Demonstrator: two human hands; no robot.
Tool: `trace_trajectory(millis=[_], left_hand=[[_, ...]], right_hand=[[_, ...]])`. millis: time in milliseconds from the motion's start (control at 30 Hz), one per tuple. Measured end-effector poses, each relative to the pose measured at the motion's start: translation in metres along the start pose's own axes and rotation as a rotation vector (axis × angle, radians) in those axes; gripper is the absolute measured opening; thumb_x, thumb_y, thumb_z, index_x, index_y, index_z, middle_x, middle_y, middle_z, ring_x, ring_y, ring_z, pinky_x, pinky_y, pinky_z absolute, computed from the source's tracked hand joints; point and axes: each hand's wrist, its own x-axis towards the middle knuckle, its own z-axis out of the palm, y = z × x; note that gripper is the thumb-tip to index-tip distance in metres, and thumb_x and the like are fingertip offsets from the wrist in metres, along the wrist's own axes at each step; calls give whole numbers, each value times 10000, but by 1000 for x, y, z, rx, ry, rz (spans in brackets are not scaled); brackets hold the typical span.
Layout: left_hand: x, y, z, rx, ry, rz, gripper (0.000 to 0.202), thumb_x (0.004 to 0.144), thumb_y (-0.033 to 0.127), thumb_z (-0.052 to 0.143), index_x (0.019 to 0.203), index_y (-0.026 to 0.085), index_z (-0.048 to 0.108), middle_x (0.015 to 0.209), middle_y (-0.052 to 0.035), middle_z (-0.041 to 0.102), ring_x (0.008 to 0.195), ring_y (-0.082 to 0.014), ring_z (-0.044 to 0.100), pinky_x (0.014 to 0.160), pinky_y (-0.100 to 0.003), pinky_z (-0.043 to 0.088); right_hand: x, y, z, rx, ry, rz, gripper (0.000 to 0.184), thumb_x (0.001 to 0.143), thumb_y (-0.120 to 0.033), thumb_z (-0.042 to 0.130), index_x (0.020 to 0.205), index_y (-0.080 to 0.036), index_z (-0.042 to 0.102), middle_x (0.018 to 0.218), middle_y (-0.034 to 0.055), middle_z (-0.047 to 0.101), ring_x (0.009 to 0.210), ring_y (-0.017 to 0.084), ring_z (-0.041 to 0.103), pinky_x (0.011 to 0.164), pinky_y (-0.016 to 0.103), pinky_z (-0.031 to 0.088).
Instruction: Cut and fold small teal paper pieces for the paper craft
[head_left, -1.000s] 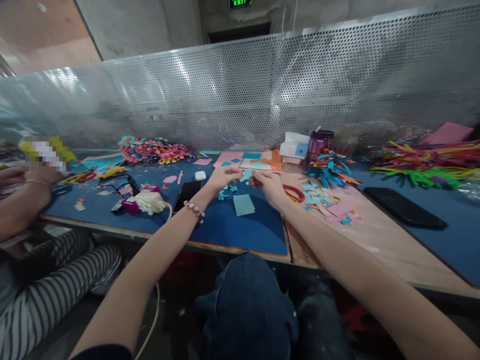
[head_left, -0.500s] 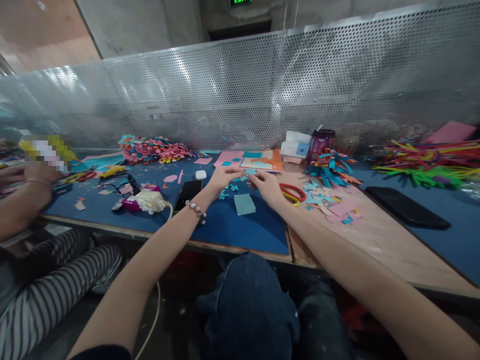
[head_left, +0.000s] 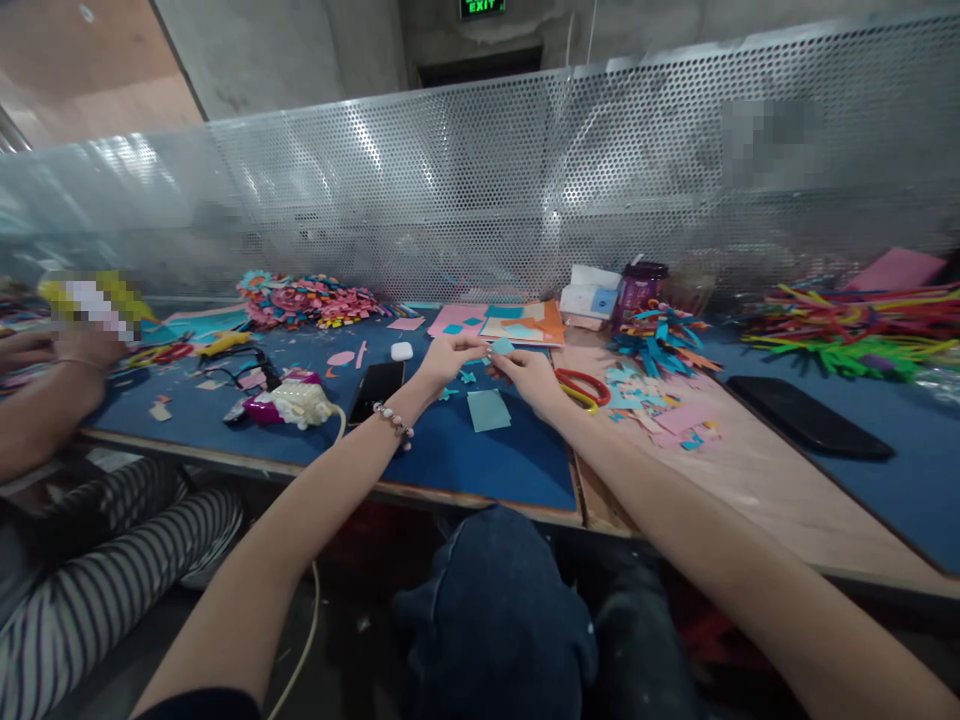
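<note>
A small light-blue piece of paper (head_left: 502, 346) is pinched between my two hands above the blue mat. My left hand (head_left: 450, 360), with a beaded bracelet at the wrist, has its fingertips closed at the paper's left edge. My right hand (head_left: 531, 372) grips the piece from the right, thumb and fingers pressed together. Just below, a pale green-blue square sheet (head_left: 489, 410) lies flat on the mat. Small blue star-like cut-outs (head_left: 466, 378) sit beneath my left fingers. Red-and-yellow-handled scissors (head_left: 583, 388) rest right of my right hand, partly hidden by it.
A phone (head_left: 377, 390), a white earbud case (head_left: 402, 351) and a glue gun (head_left: 289, 402) with a cord lie leftward. Paper scraps (head_left: 652, 400), a purple cup (head_left: 643, 290) and a black phone (head_left: 810, 415) are rightward. A co-worker's arm (head_left: 56, 395) is far left.
The light-blue piece has turned slightly between my fingers and shows more of its face. Both hands stay in nearly the same place.
</note>
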Motion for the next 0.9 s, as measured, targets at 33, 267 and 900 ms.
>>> trace_trajectory(millis=[33, 267, 900], left_hand=[[0, 0, 0, -3, 2, -10, 248, 618, 318, 729, 792, 142, 713, 817, -63, 688, 795, -159, 590, 794, -305, 426], [-1, 2, 0, 2, 6, -36, 252, 614, 330, 733, 779, 139, 719, 848, -72, 692, 791, -161, 583, 755, -292, 423], [-3, 9, 4, 16, 57, -65, 319, 604, 390, 728, 815, 150, 724, 841, -62, 689, 771, -153, 565, 690, -269, 402]], right_hand=[[0, 0, 0, -14, 6, -14, 396, 759, -515, 560, 709, -138, 668, 688, 56, 670, 580, 119, 538, 507, 222, 374], [0, 0, -1, -4, -13, -14, 401, 747, -531, 567, 729, -143, 670, 692, 43, 666, 540, 103, 498, 509, 223, 371], [-3, -9, 3, 6, -18, -24, 323, 746, -453, 577, 705, -140, 646, 685, 45, 658, 573, 114, 528, 530, 230, 377]])
